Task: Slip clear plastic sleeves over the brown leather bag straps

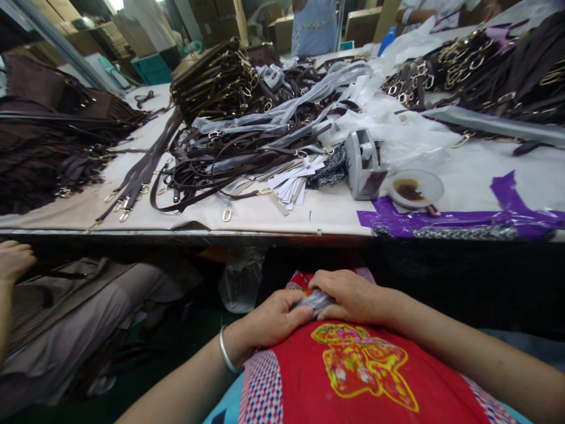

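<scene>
A: Where's the work?
B: Grey plastic-looking bundle (pixel 320 302), in front of your red apron (pixel 304 377), below the counter (pixel 335 218) edge.
A: Grips?
B: Your left grip (pixel 273 319) pinches the bundle's left end, thumb along the near side. Your right grip (pixel 353 297) pinches the right end, fingers over the top, thumb on the near side. Contents: can't tell, your fingers cover too much.
A: Left wrist?
B: You've got a silver bangle (pixel 226 351) on it.
A: Counter, front of you?
B: Loose gold ring (pixel 226 215) near the front edge. Tangle of dark brown straps (pixel 229 156) behind it, white paper strips (pixel 293 182) at the tangle's right. Then a grey tape dispenser (pixel 353 168), upright, with a shallow dish (pixel 435 185) of brown liquid just right of it. Purple tape (pixel 406 219) along the edge in front of the dish.
A: Farther out?
B: Dark brown pile (pixel 39 141) to your left, strap pile with gold hooks (pixel 468 65) far right.
A: Anyone close?
B: Co-worker's hand (pixel 16 260) at your far left, well apart from yours.
</scene>
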{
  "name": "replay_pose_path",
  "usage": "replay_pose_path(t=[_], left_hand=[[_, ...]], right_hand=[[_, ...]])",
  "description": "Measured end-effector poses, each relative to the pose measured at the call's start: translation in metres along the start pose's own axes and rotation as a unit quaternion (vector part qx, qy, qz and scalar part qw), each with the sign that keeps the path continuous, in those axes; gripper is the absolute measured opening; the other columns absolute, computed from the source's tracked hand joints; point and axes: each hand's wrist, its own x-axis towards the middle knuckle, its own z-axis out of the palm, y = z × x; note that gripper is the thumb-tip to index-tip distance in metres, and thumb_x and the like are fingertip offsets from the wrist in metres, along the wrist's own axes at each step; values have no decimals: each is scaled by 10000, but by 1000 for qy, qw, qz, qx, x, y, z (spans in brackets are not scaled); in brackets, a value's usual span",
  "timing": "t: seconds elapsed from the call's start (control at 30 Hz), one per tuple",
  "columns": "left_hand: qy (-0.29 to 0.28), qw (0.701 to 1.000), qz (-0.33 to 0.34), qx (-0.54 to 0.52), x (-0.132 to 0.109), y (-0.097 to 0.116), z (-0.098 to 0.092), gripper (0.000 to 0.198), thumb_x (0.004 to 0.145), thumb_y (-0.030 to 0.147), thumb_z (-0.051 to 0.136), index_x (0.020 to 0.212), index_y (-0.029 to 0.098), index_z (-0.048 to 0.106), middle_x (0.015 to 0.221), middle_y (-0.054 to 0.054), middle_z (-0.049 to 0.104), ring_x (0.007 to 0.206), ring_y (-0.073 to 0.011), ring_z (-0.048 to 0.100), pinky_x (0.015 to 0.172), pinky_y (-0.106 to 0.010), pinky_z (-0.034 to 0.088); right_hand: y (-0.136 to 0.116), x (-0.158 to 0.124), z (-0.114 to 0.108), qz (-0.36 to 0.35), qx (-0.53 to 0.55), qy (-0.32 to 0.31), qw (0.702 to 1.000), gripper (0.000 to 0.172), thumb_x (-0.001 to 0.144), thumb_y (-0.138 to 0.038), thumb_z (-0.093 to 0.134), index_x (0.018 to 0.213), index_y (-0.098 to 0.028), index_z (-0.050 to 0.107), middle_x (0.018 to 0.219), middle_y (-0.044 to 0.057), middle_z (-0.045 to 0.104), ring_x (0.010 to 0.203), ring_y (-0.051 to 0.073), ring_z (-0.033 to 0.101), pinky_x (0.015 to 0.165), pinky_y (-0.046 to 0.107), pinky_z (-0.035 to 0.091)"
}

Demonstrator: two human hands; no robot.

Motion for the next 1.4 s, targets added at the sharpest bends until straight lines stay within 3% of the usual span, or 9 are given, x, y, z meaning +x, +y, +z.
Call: replay_pose_path(t=[0.2,0.33,0.43,0.57,0.9,1.07,1.2,1.3,1.4], left_hand=[[55,987,3,-153,-16,-28,-4,411,881,515,607,1010,126,643,870,-30,586,762,-144,474,712,-246,393],[67,981,1,-182,-16,-30,-2,438,875,533,612,1033,126,636,882,-36,590,771,-152,488,722,-255,387],[59,986,17,-158,-13,-27,0,413,882,516,614,1025,130,645,883,-29,587,781,-147,478,735,-256,380],[41,995,19,-88,-12,-28,1,405,910,506,579,1021,125,658,871,-31,595,789,-154,491,757,-275,395],[-10,996,52,69,-22,-3,-17,372,924,502,517,1075,213,694,1010,-45,673,932,-238,580,871,-327,447],[45,997,61,-10,-17,-28,-20,472,896,589,522,1022,164,683,944,-44,627,871,-203,528,790,-283,426],[123,990,27,-62,-9,-54,-21,523,858,672,514,909,159,604,746,9,484,676,-138,407,614,-247,339],[132,988,41,-63,-6,-62,-25,570,854,705,482,899,147,591,740,6,475,674,-138,398,612,-252,323],[122,990,58,-34,-9,-62,-31,552,875,675,480,957,149,626,816,-10,525,743,-155,434,670,-256,352]], right_hand=[[44,-19,-10,52,82,102,990,506,881,-368,629,1330,-164,517,1272,139,614,1126,254,604,979,413,486],[21,-13,-28,-31,0,222,975,434,950,-360,534,1338,-166,517,1367,165,550,1269,270,505,1072,441,405],[-15,1,-34,-122,-79,156,977,419,959,-378,530,1330,-182,529,1337,142,582,1269,268,481,1075,451,358],[-38,19,-13,-117,-164,41,979,302,931,-417,556,1034,-141,625,976,106,673,977,251,563,951,427,407],[-31,24,11,-117,-234,49,964,164,925,-303,515,921,-158,593,905,86,632,911,241,529,1052,441,330],[-23,40,0,-79,-107,46,990,292,924,-457,558,986,-176,605,982,78,651,916,228,565,918,399,447],[4,76,-32,-24,-1,117,993,191,948,-324,527,1038,-183,619,975,66,674,891,186,611,821,306,494],[20,116,-53,58,-141,202,967,197,967,-272,488,1052,-170,633,984,93,674,954,208,614,873,325,480],[28,156,-58,134,-278,208,928,239,949,-325,527,1034,-134,642,1017,140,657,965,249,615,831,338,483]])
